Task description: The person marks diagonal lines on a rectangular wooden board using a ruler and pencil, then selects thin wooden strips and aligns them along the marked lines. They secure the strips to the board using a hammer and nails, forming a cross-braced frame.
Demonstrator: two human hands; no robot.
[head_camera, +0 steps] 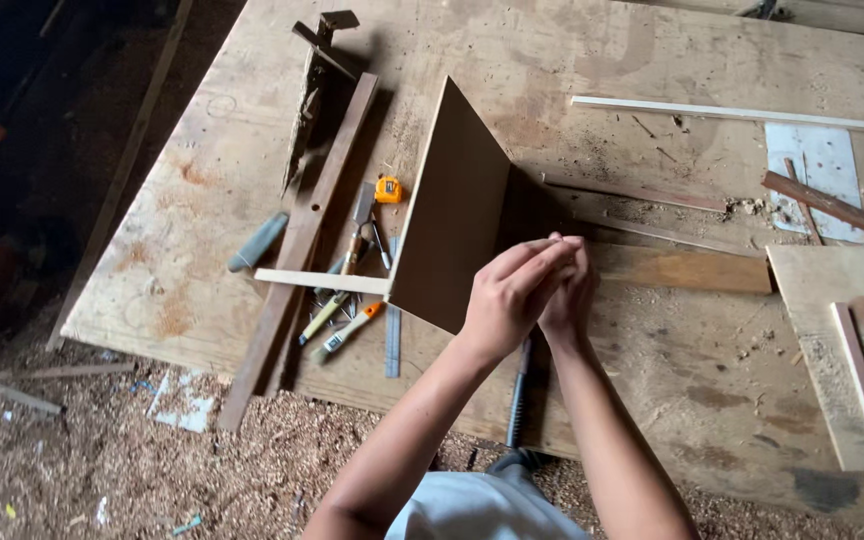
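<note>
Where the two hands meet above the plywood worktop (592, 60), the left hand (508, 297) and right hand (569, 295) press close together, fingers closed and pointing far-left; whether they pinch anything cannot be told. Just left of them stands a brown board (449, 210), upright on edge, touching or nearly touching the fingertips. A pale thin strip (320, 281) lies at its left base. Further left: chisels and pencils (344, 320), a small yellow tape measure (388, 189), a steel ruler (393, 340), a long dark batten (297, 250). Far right: a white strip (742, 114). Sawdust floor (152, 470) near left.
</note>
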